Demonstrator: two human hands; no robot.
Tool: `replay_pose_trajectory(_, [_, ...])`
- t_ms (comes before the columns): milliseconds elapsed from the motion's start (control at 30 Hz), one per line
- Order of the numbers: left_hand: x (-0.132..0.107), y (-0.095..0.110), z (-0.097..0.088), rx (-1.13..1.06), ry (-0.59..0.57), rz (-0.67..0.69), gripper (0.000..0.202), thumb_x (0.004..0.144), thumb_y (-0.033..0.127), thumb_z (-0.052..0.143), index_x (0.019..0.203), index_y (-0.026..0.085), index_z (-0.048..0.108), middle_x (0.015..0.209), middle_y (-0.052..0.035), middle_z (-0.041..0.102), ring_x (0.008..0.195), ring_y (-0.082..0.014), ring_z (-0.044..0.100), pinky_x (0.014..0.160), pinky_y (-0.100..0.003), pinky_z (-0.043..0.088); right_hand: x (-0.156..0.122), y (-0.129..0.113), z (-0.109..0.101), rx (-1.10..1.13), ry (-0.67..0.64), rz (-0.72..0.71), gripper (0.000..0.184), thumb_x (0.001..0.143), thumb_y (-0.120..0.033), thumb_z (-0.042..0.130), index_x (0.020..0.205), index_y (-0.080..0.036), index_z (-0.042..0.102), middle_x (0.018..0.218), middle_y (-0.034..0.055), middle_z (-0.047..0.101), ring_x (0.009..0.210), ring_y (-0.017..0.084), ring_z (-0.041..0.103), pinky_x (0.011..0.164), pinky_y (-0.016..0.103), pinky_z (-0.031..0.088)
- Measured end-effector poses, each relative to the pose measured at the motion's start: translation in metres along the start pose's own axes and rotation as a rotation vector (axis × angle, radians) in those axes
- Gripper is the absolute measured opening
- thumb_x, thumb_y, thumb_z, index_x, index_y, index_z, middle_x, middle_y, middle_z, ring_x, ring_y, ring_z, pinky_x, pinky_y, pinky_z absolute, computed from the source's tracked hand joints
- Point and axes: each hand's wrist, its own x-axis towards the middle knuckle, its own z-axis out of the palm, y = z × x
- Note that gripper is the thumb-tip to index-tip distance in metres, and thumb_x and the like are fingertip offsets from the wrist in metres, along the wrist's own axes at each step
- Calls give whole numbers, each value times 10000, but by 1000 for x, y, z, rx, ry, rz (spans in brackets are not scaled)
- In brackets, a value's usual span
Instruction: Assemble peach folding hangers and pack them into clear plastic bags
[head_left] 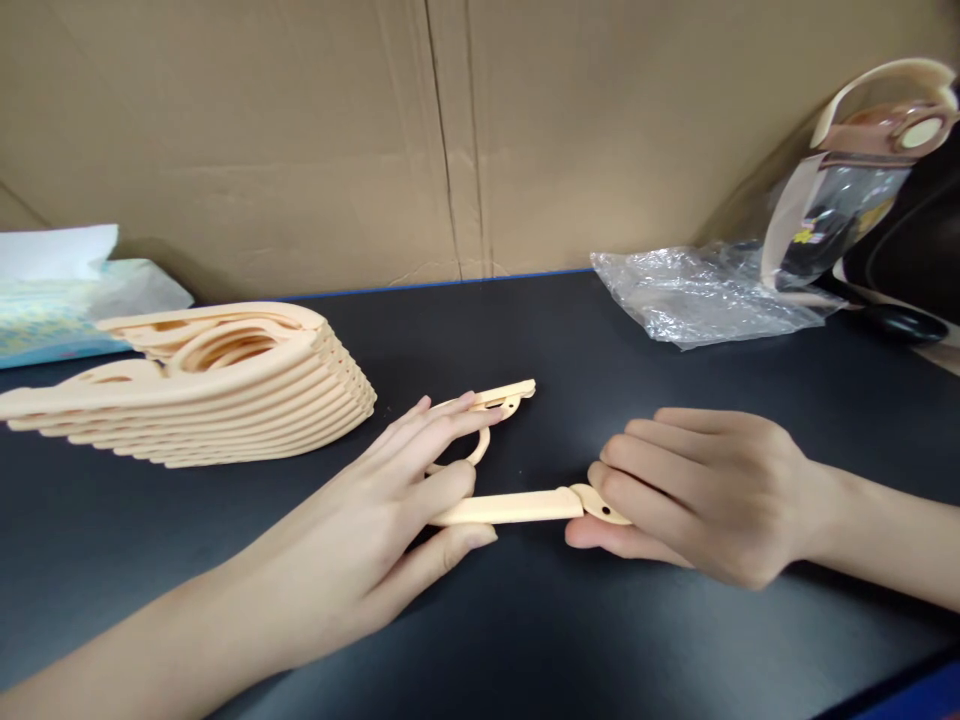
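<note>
A cream plastic clothes hanger [517, 507] lies low over the black table, its near bar pointing right and its far arm [517, 391] behind. My left hand [405, 500] grips the left part of this hanger, thumb and index finger around the near bar and the other fingers stretched over the far arm. Closed around the small rounded end piece with a dark hole [606, 509] is my right hand [697, 495], thumb below and curled fingers above. A curved loop shows between the two arms. My left hand covers much of the hanger's left side.
Several matching cream hangers [330, 390] are stacked at the left. Behind them sits a tissue pack [52, 310]. A crumpled clear plastic bag [690, 295] and a clear bottle with a handle [855, 200] stand at the back right. A cardboard wall [300, 150] bounds the black table [570, 640].
</note>
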Motion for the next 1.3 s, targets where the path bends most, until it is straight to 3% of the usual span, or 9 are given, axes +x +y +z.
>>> replay_pose_trajectory(167, [0, 1, 0, -68, 3, -84, 226, 1054, 417, 549, 921, 233, 562, 1517, -116, 550, 1420, -294, 529, 1255, -508, 361, 1, 6, -2, 142, -56, 29, 440, 1100, -396, 476, 739, -188, 616, 626, -34, 514, 539, 142, 371, 524, 308, 277])
replay_pose_trajectory(267, [0, -1, 1, -76, 28, -120, 182, 1026, 421, 596, 1053, 250, 540, 1561, -107, 514, 1449, -301, 493, 1228, -505, 394, 2, 7, 0, 200, -66, 44, 487, 1109, -425, 428, 721, -190, 604, 632, -35, 472, 544, 143, 347, 538, 313, 264])
replay_pose_trajectory(367, [0, -4, 2, -76, 36, -87, 286, 1022, 421, 603, 1219, 251, 484, 1552, -131, 517, 1457, -287, 490, 1174, -455, 462, 2, 7, 2, 232, -88, 53, 496, 1112, -398, 397, 709, -191, 599, 639, -27, 483, 552, 150, 344, 549, 319, 261])
replay_pose_trajectory(467, [1, -7, 1, -74, 19, -76, 399, 1018, 434, 609, 1325, 239, 442, 1540, -156, 522, 1455, -294, 497, 1136, -438, 500, 2, 8, 4, 261, -124, 65, 448, 1088, -351, 425, 713, -189, 609, 659, -16, 522, 569, 157, 346, 564, 320, 273])
replay_pose_trajectory(633, [0, -6, 5, -75, 37, -129, 464, 1017, 440, 622, 1400, 246, 447, 1577, -136, 498, 1502, -308, 444, 1211, -482, 436, 5, 11, 6, 327, -168, 123, 233, 937, -187, 513, 725, -191, 611, 687, -7, 547, 599, 162, 354, 587, 315, 300])
replay_pose_trajectory(833, [-3, -6, 10, -23, 69, -154, 488, 1038, 524, 560, 1408, 219, 468, 1569, -159, 506, 1509, -330, 435, 1205, -526, 443, 6, 13, 6, 364, -156, 130, 200, 931, -132, 517, 786, -182, 645, 847, 54, 679, 770, 189, 555, 797, 355, 447])
replay_pose_trajectory(1000, [-3, -11, 13, 68, 89, -119, 545, 1051, 583, 500, 1445, 211, 434, 1543, -129, 555, 1504, -307, 444, 1259, -518, 369, 6, 14, 6, 331, -119, 132, 206, 942, -132, 525, 849, -184, 701, 993, 80, 735, 885, 206, 609, 947, 398, 470])
replay_pose_trajectory(1133, [-2, -12, 13, 84, 79, -102, 650, 1050, 592, 491, 1559, 211, 350, 1588, -108, 525, 1509, -292, 444, 1234, -455, 417, 6, 14, 4, 309, -137, 130, 214, 945, -138, 542, 867, -174, 738, 992, 82, 714, 888, 209, 596, 930, 378, 459])
replay_pose_trajectory(1300, [-3, -5, 10, 118, 63, -174, 689, 1060, 641, 417, 1598, 224, 311, 1624, -107, 492, 1509, -297, 451, 1187, -433, 469, 5, 16, 3, 239, -139, 122, 242, 984, -134, 533, 930, -164, 767, 834, 38, 660, 769, 196, 531, 806, 348, 418])
